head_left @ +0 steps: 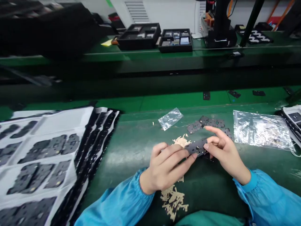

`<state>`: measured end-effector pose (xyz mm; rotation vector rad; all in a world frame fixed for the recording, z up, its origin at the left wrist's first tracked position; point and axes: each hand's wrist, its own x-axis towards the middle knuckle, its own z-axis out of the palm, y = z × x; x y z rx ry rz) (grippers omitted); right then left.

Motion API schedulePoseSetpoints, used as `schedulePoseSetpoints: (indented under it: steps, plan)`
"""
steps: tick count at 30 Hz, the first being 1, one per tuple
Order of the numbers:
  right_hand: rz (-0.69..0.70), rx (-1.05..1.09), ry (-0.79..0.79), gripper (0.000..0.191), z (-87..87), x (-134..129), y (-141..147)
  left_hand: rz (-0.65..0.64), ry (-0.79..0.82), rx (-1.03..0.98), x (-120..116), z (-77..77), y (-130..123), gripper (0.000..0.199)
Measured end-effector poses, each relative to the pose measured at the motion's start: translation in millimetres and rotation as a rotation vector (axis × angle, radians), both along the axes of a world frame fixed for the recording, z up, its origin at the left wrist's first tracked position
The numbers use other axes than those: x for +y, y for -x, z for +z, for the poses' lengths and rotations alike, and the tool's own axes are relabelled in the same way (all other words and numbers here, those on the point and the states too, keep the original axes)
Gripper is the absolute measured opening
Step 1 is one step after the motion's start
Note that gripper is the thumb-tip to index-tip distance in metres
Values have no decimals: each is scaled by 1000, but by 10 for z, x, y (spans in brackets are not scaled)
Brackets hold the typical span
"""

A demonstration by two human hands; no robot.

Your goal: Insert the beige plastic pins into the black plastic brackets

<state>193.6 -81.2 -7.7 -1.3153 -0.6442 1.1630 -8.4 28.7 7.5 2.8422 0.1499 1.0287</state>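
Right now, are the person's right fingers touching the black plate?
Touching: the head view shows the right hand pinching the black plate between thumb and fingers.

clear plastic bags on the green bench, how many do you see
2. A small clear plastic bag lies crumpled beyond the left hand, and a larger clear plastic bag lies to the right of the right hand. Others may be hidden.

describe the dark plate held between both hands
The dark grey plate is a flat, elongated piece with small holes and cut-outs along it; its material could be plastic or coated metal, but the view cannot settle which. It appears intact and is held in the air, tilted slightly, above the green mat. The left hand pinches one end, and the right hand grips the other, partly hiding it.
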Motion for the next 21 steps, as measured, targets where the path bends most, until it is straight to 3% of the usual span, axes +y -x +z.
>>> schedulePoseSetpoints:
  steps: [2, 4, 7, 10, 16, 21]
  plan:
    - [7, -81, -4, 52, 3, -23, -7, 13, 181, 14, -49, 32, -33, 31]
    - [68, -182, 0, 50, 3, -50, -10, 73, 502, 55, -51, 66, -70, 40]
    - [197, -287, -10, 52, -10, -84, 21, 105, 1051, 296, -42, 74, -99, 41]
    - [226, -327, -5, 52, -34, -93, 59, 65, 1404, 482, -47, 14, -92, 40]
    - [86, -251, 27, 43, -38, -57, 20, 150, 1537, 241, -71, -80, -67, 39]
    - [96, -216, 50, 47, -33, -61, 33, 139, 1517, 240, -89, -67, -72, 32]
